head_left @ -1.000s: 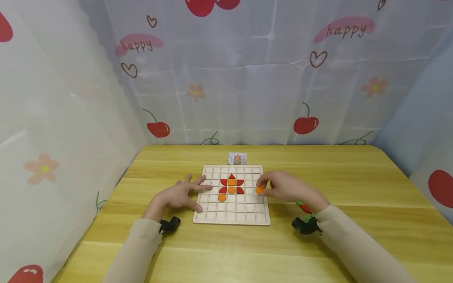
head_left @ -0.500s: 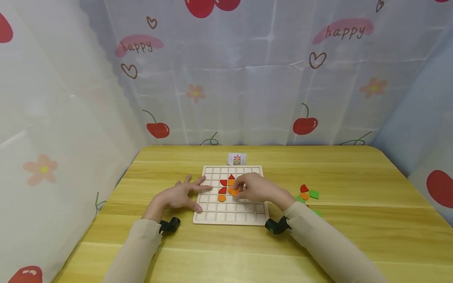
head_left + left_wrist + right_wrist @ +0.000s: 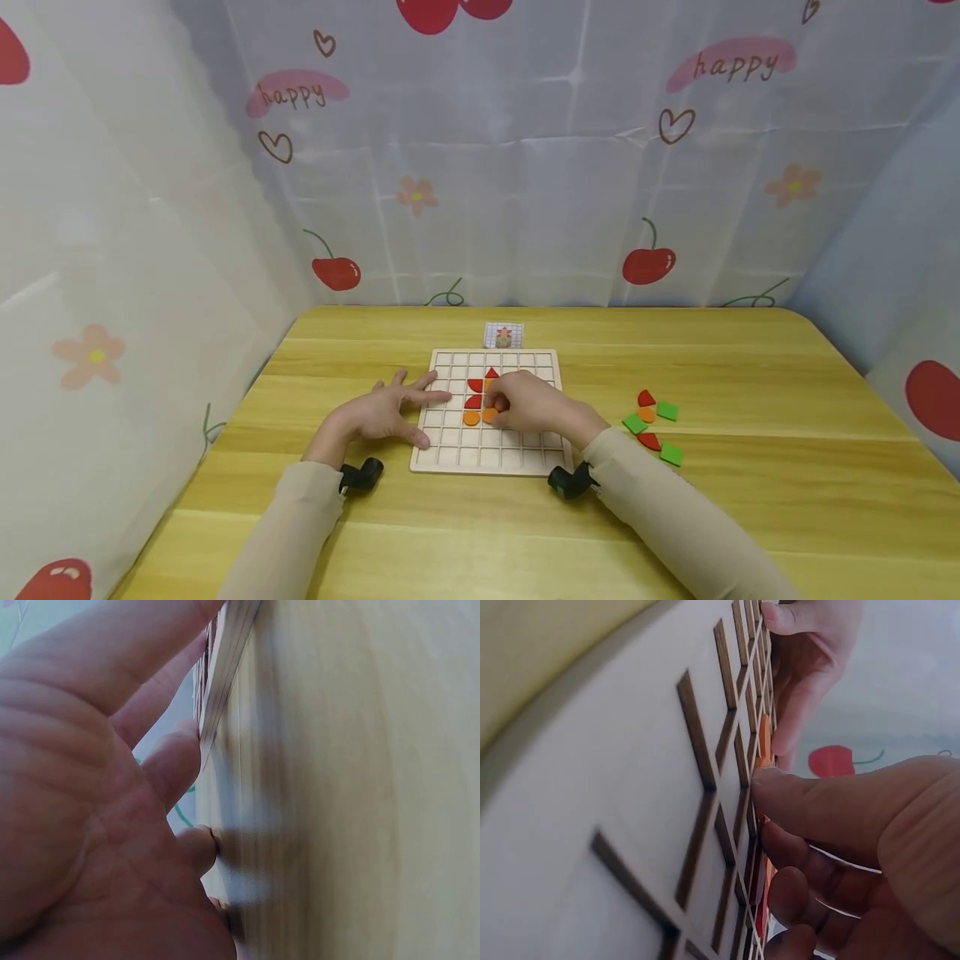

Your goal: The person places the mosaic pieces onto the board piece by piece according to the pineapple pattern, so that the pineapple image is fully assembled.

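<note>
A pale wooden grid board (image 3: 450, 457) lies on the table with red and orange pieces set in its squares. My left hand (image 3: 382, 414) rests over its left edge, fingers spread, thumb near the lower left corner. Over the middle of the board my right hand (image 3: 536, 404) pinches an orange disc (image 3: 490, 416) at a square just right of another orange disc (image 3: 471, 418). Red quarter-round pieces (image 3: 473, 402) and a red triangle (image 3: 491, 372) sit above. The right hand hides the pieces to the right. In the right wrist view, the thumb (image 3: 795, 799) presses close to the board.
Loose on the table to the right lie several green squares (image 3: 667, 411), an orange disc (image 3: 647, 414) and red quarter-round pieces (image 3: 648, 441). A small picture card (image 3: 503, 336) stands behind the board. A printed curtain (image 3: 525, 208) hangs behind the table.
My right hand has carried the orange disc leftward from the board's right edge to the square beside the other orange disc. The left hand has stayed in place.
</note>
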